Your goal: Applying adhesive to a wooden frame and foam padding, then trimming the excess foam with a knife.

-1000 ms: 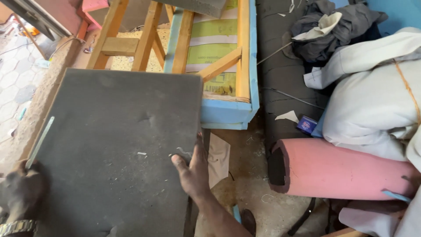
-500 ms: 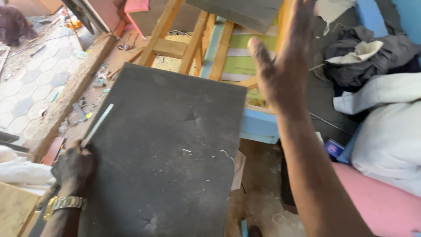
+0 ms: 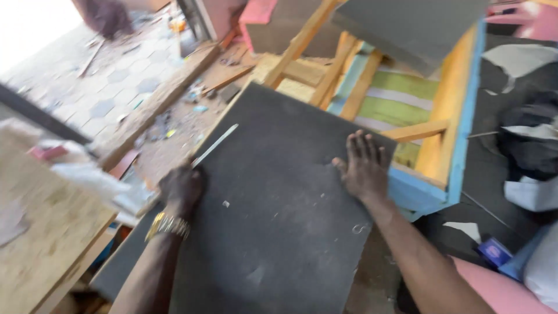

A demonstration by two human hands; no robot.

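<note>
Dark grey foam slab (image 3: 273, 215), large, flat, rectangular: lying tilted under both hands, lower edge reaching toward the viewer, far corner pointing at the wooden frame (image 3: 372, 87). Left hand (image 3: 181, 187): curled shut at the slab's left edge, gripping a thin pale blade or strip (image 3: 214, 145) angling up and away from the knuckles; gold wristwatch (image 3: 167, 225) just behind. Right hand (image 3: 363, 168): open, fingers spread, pressing palm-down near the slab's right edge, grasping nothing. Beyond the right hand: wooden frame with blue-painted rail and green-and-white webbing, another grey slab (image 3: 407, 29) leaning above it. To the left of the left hand: pale chipboard table (image 3: 40, 232), littered paved floor (image 3: 110, 75) further off. To the right of the right hand: pink foam roll (image 3: 500, 291), heaped cloth (image 3: 535, 151). Handling, judged: likely light for its size, soft and compressible, bending if lifted at one corner; surface matt, not slippery; best taken at two opposite long edges, hands well apart.
</note>
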